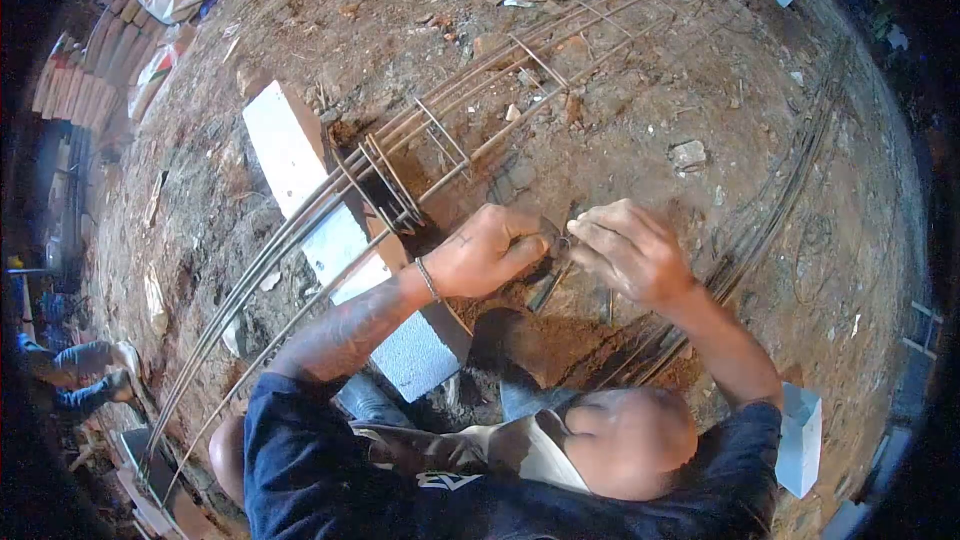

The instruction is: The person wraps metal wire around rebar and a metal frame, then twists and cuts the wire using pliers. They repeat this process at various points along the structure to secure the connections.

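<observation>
My left hand (490,252) is closed in a fist, thumb toward the right. My right hand (637,252) faces it with fingertips pinched together. Between the two hands is a thin dark wire (562,240), small and partly hidden by the fingers. Just beyond my left hand lies a long cage of steel reinforcing bars (490,145), running from lower left to upper right. Several square stirrups (385,185) are bunched around the bars close to my left wrist, and others are spaced farther along. Neither hand touches the cage.
A long white block (320,230) props the bars, and another white block (798,440) stands at lower right. Loose long rods (790,200) lie on the rough dirt at right. Stacked bricks (90,80) are at upper left. Another person's legs (85,370) show at far left.
</observation>
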Motion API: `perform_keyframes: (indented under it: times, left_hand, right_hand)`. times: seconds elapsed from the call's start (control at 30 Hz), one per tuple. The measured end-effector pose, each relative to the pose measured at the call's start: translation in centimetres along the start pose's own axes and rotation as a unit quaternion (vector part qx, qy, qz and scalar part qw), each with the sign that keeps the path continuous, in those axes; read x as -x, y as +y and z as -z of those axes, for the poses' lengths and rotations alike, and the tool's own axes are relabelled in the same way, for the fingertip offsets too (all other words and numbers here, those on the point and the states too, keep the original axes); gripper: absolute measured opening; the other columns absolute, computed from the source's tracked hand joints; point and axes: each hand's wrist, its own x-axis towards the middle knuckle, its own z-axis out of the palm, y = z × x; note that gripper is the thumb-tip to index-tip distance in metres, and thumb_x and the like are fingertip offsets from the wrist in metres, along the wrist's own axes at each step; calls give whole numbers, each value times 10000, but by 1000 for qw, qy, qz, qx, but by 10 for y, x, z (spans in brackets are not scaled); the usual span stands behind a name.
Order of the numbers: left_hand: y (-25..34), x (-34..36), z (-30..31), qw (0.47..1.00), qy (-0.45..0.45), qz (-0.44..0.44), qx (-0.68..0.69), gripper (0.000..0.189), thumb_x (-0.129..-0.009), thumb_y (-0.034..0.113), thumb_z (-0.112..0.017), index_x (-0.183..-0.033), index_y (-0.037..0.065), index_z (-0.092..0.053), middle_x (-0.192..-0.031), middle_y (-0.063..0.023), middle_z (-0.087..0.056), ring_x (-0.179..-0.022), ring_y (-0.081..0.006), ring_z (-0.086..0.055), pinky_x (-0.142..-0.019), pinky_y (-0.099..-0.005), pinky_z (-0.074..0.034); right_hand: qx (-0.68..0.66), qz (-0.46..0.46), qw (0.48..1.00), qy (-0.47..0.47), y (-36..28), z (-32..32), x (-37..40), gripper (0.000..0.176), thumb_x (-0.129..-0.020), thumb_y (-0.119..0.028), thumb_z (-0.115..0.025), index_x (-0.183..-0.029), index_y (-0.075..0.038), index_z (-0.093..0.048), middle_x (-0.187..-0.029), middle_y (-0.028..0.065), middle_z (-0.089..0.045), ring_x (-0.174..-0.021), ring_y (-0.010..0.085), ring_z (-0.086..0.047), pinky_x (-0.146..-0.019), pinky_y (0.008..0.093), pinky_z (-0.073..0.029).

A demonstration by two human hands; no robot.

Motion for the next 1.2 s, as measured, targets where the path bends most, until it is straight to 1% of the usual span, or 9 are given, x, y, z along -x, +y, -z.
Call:
perform_keyframes:
  times: [0.33,0.43,0.5,0.77,0.83,0.93,1.0,1.13,1.2]
  left_hand:
    - [10,2,-4,999,30,-12,-41,117,-846,102,-544,-821,-6,-583,-706,-177,-581,-638,-358,-567,-573,-382,-448]
    - [13,1,-6,997,59,-12,-46,121,-841,95,-558,-889,-3,-613,-738,-180,-612,-647,-350,-597,-564,-366,-465]
    - [14,0,-7,994,91,-21,-56,153,-841,99,-570,-945,2,-626,-734,-184,-615,-622,-338,-601,-544,-365,-465]
    - [16,4,-10,996,70,-6,-54,88,-839,89,-575,-872,13,-606,-691,-160,-593,-610,-328,-599,-532,-354,-463]
    - [14,3,-12,995,80,-8,-57,78,-836,84,-578,-859,14,-600,-692,-157,-592,-604,-332,-594,-526,-349,-460]
    - [12,2,-14,990,120,-25,-67,104,-846,97,-559,-870,3,-596,-705,-160,-596,-580,-312,-584,-526,-332,-455]
    - [17,0,-11,993,92,71,13,150,-861,121,-535,-876,-17,-591,-703,-170,-590,-587,-294,-573,-552,-343,-453]
    - [11,1,-9,990,103,83,42,188,-868,141,-516,-870,-33,-587,-697,-178,-580,-608,-288,-564,-578,-361,-449]
    - [9,-1,-4,993,38,108,38,191,-859,152,-527,-875,-27,-590,-697,-183,-579,-628,-302,-563,-597,-371,-448]
  right_hand:
    - [-36,-23,998,34,-3,-11,0,234,-750,-77,-692,-962,-12,-613,-875,90,-605,-759,249,-601,-668,342,-519]
    - [-85,-84,992,49,-9,-9,-3,216,-775,-87,-682,-964,-10,-609,-887,99,-620,-746,237,-616,-675,333,-516]
    - [-225,-259,936,74,-18,-8,-7,194,-802,-103,-667,-959,-6,-608,-887,105,-634,-758,214,-627,-693,324,-510]
    - [-300,-315,894,103,-21,-31,2,191,-875,-202,-612,-893,-12,-597,-788,72,-624,-721,146,-578,-685,279,-463]
    - [-336,-395,851,79,-23,-32,3,194,-883,-210,-608,-870,-17,-589,-749,39,-596,-698,108,-535,-672,262,-450]
    - [-346,-411,838,93,-25,-31,-5,173,-881,-191,-613,-881,-19,-593,-752,24,-585,-706,92,-524,-678,249,-446]
    - [-356,-401,838,98,-23,-34,-1,159,-874,-173,-619,-884,-16,-594,-763,28,-596,-716,97,-534,-684,249,-449]
    - [-385,-376,839,83,-15,-42,5,131,-854,-128,-631,-899,-10,-598,-805,43,-627,-745,112,-560,-701,262,-460]
    - [-366,-364,854,66,-11,-34,3,142,-844,-129,-642,-898,-6,-598,-827,56,-637,-756,121,-568,-710,275,-467]
